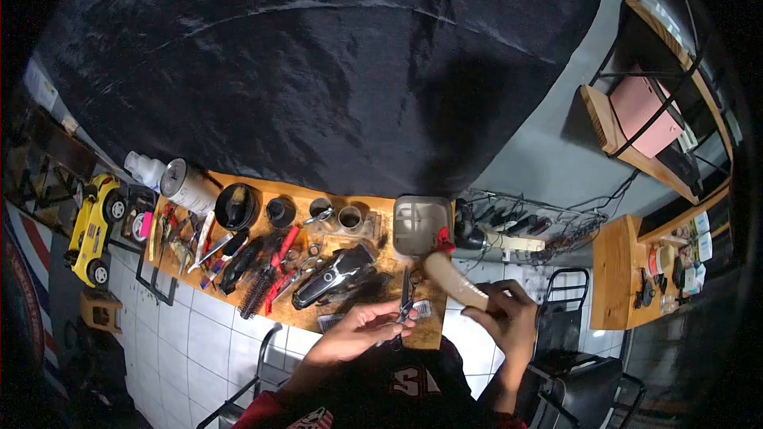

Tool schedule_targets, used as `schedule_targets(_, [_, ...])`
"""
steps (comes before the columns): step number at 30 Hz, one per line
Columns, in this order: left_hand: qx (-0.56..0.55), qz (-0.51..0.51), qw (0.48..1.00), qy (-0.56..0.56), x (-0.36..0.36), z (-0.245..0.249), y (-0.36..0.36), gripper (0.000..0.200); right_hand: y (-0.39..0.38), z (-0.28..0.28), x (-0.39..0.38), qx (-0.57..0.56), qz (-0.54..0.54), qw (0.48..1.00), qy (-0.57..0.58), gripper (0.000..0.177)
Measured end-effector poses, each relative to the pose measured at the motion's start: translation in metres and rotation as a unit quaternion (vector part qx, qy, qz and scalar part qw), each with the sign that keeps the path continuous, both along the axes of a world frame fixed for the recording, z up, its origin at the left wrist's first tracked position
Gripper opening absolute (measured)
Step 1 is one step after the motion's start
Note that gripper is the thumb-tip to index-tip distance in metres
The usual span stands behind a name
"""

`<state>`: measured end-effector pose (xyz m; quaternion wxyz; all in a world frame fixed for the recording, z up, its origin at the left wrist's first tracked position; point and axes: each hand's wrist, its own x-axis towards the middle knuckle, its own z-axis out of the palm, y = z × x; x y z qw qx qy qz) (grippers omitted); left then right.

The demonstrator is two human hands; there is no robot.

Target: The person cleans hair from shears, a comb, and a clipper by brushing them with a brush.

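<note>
My left hand (369,326) is closed around a pair of scissors (405,295) at the table's front edge. The dark blades point away from me and the finger rings lie toward me. To the right, my right hand (509,319) grips one end of a long beige thing (457,282) with pale lettering and a rounded far end; its exact kind I cannot make out. That far end is near a grey divided tray (423,226) with something red at its corner. A black hair clipper (334,276) lies on the table, left of the scissors.
The wooden table (385,205) also bears a round red-handled brush (262,286), a black bowl (236,205), cups and several tools. Chairs (576,381) stand at the right. Cables hang beside a wooden shelf unit (616,270). A yellow toy car (94,230) is at left.
</note>
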<state>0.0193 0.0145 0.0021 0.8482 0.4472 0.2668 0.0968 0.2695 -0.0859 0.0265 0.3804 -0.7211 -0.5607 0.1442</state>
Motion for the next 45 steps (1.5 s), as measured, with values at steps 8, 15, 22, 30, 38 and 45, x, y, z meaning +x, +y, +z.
schedule_targets(8, [0.060,-0.026,0.998,-0.020,-0.003,-0.007,0.001,0.037,-0.006,0.011,0.004,-0.004,0.164,0.985,0.062,0.045])
schedule_targets(15, [0.060,-0.039,0.997,-0.040,0.000,0.002,0.000,0.041,-0.002,0.009,0.005,-0.008,0.062,0.998,0.027,0.046])
schedule_targets(22, [0.010,-0.026,0.997,-0.070,0.001,0.002,-0.002,0.039,-0.006,0.013,0.010,0.038,-0.013,0.998,0.058,0.044])
schedule_targets(30, [0.000,-0.014,0.999,-0.038,0.001,-0.002,0.000,0.038,-0.003,0.004,0.005,0.001,0.135,0.989,0.051,0.046])
schedule_targets(38, [-0.119,0.037,0.987,-0.096,0.001,0.000,0.001,0.054,0.000,0.013,0.003,0.080,-0.007,0.996,0.047,0.045])
schedule_targets(45, [-0.171,0.172,0.965,-0.098,-0.009,0.002,0.015,0.075,0.003,-0.009,-0.030,-0.017,0.142,0.989,0.024,0.043])
